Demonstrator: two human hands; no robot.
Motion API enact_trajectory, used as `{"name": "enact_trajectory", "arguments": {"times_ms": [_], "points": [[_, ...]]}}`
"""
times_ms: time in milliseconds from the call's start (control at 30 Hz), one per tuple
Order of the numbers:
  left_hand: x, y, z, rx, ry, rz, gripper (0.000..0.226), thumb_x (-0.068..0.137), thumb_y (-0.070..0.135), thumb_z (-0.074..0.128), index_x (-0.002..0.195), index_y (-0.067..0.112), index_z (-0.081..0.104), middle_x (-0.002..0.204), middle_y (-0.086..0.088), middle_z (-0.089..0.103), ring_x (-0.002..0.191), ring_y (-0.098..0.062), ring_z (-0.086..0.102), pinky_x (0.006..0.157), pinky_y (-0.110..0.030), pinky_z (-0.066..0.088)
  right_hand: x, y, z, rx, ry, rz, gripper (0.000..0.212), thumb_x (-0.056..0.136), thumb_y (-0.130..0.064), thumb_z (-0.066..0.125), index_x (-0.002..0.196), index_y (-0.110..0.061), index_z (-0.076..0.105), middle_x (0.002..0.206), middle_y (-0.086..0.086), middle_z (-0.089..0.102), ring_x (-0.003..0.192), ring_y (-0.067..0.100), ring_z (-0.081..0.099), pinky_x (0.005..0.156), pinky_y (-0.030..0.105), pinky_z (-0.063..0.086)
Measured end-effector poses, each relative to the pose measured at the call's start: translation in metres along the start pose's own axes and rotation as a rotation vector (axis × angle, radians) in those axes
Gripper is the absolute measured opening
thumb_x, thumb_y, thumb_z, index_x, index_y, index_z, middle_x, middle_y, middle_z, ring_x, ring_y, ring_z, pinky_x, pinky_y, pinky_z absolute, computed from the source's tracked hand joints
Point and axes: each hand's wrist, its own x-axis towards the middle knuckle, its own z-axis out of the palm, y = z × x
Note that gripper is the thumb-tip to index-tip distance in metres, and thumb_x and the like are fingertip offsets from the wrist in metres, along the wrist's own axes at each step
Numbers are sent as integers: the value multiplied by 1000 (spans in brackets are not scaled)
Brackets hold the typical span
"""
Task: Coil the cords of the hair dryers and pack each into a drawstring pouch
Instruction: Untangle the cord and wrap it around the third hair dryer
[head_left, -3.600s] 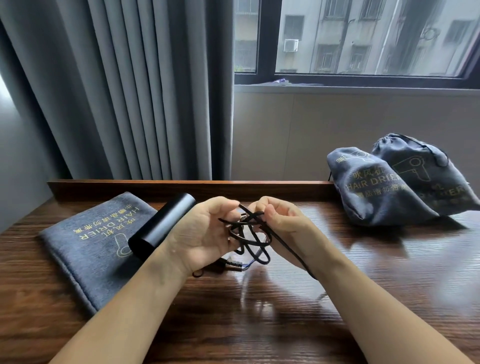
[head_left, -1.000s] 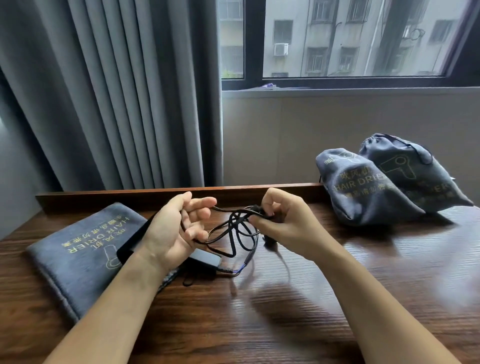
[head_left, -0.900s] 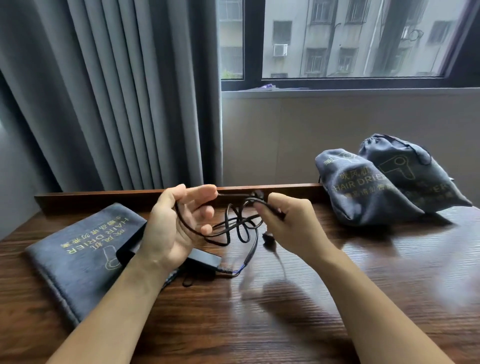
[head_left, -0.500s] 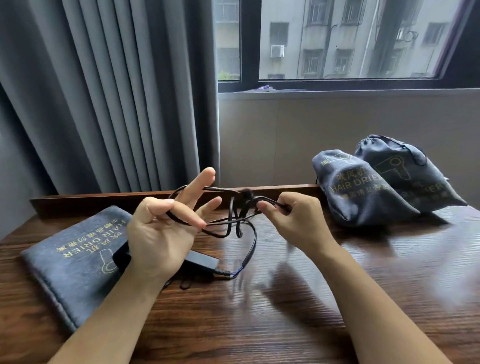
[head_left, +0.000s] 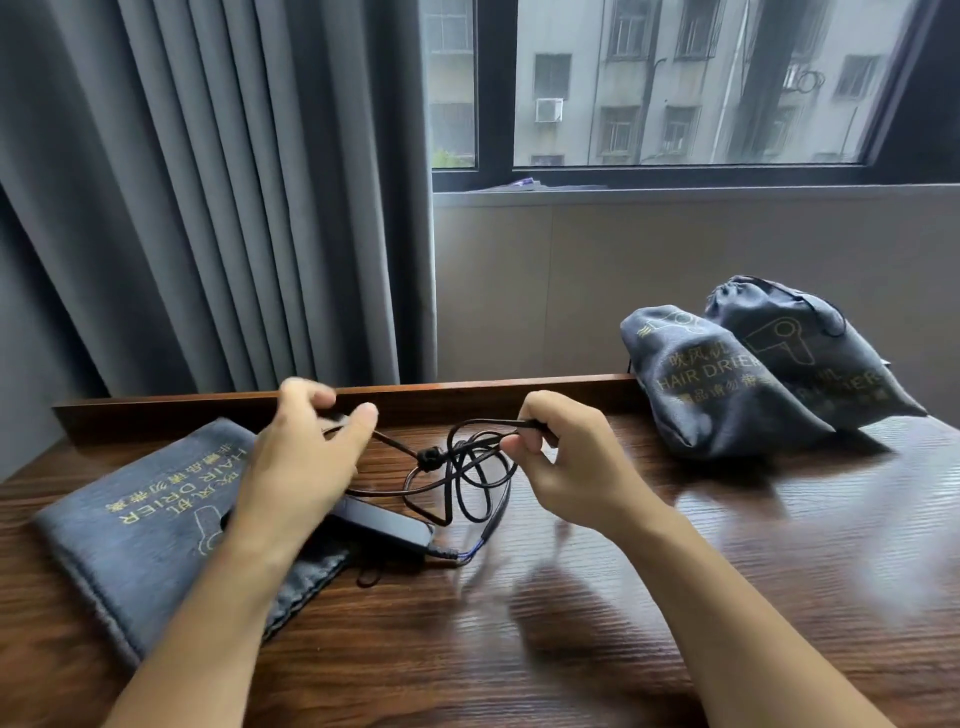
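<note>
The left hand (head_left: 298, 467) has changed its grip: half a second ago its fingers were splayed with loops of the black cord (head_left: 457, 473) draped over them, and now thumb and fingers close narrowly in a pinch on one strand, pulled out to the left, though motion blur softens the fingertips. The right hand (head_left: 566, 462) keeps its pinch on the cord's loops, and the two hands are farther apart, so the bundle hangs stretched between them above the bench (head_left: 623, 597). The black hair dryer (head_left: 384, 525) still lies on the bench beneath the left wrist, partly over the flat grey pouch (head_left: 140, 519). The two filled pouches (head_left: 769, 374) sit unmoved at the right.
</note>
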Motion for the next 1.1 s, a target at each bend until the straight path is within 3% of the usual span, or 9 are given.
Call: {"name": "enact_trajectory", "arguments": {"times_ms": [67, 167, 267, 467, 567, 667, 833, 967, 1100], "points": [[-6, 0, 6, 194, 129, 438, 25, 100, 38, 63, 123, 31, 62, 120, 4, 66, 116, -22, 58, 97, -40, 45, 0, -2, 5, -16, -24, -50, 46, 84, 0, 76, 73, -24, 37, 70, -19, 38, 68, 4, 39, 59, 26, 34], [-10, 3, 12, 166, -122, 788, 34, 94, 9, 56, 117, 28, 74, 120, 11, 69, 120, -10, 60, 102, -37, 46, -2, -5, 12, -14, -42, -84, 44, 85, -3, 75, 72, -22, 38, 71, -21, 36, 70, 4, 37, 59, 27, 33], [-14, 3, 11, 75, -343, 682, 30, 102, 4, 57, 110, 27, 75, 97, 13, 74, 94, -7, 68, 81, -29, 53, -3, -7, 14, -14, -12, -122, 48, 83, 0, 78, 71, -21, 37, 73, -20, 34, 69, 13, 35, 59, 28, 33], [-19, 12, 8, -155, -447, 463, 12, 99, 30, 65, 106, 28, 74, 83, -1, 72, 75, -19, 71, 68, -30, 60, -5, -7, 14, -7, 105, -109, 46, 84, -10, 85, 68, -10, 42, 70, -17, 34, 63, 6, 33, 58, 16, 25], [-23, 13, 11, -177, -401, 464, 4, 97, 27, 71, 98, 26, 74, 80, -1, 72, 74, -22, 71, 69, -42, 62, -5, -11, 16, 0, 120, -112, 49, 81, -20, 88, 68, -11, 42, 66, -12, 35, 61, 8, 33, 55, 19, 28], [-25, 13, 15, -199, -302, 486, 13, 103, 27, 62, 93, 22, 70, 68, 6, 67, 62, -13, 61, 62, -34, 54, -4, -16, 14, 54, 90, -75, 47, 84, -34, 84, 71, -19, 42, 62, -11, 38, 57, 11, 35, 53, 25, 35], [-18, 11, 15, -438, -199, 365, 31, 104, 43, 47, 96, 16, 58, 60, 2, 49, 55, -18, 44, 48, -36, 36, -6, -9, 6, 262, -46, 114, 20, 90, -21, 73, 80, -10, 58, 68, -3, 59, 68, 19, 57, 76, 30, 51], [-14, 14, 18, -653, -155, 206, 29, 113, 26, 40, 91, 10, 50, 63, 5, 45, 54, -15, 39, 45, -27, 30, -4, -7, 9, 427, -176, 260, 22, 91, -27, 71, 82, -17, 54, 80, 16, 70, 75, 27, 71, 76, 53, 55], [-14, 19, 14, -887, -129, 73, 32, 114, 25, 35, 85, 13, 42, 62, 6, 38, 50, -12, 34, 45, -26, 22, -6, -12, 9, 515, -267, 290, 27, 94, -18, 73, 79, -18, 51, 86, 29, 69, 75, 31, 76, 71, 59, 59]]}}
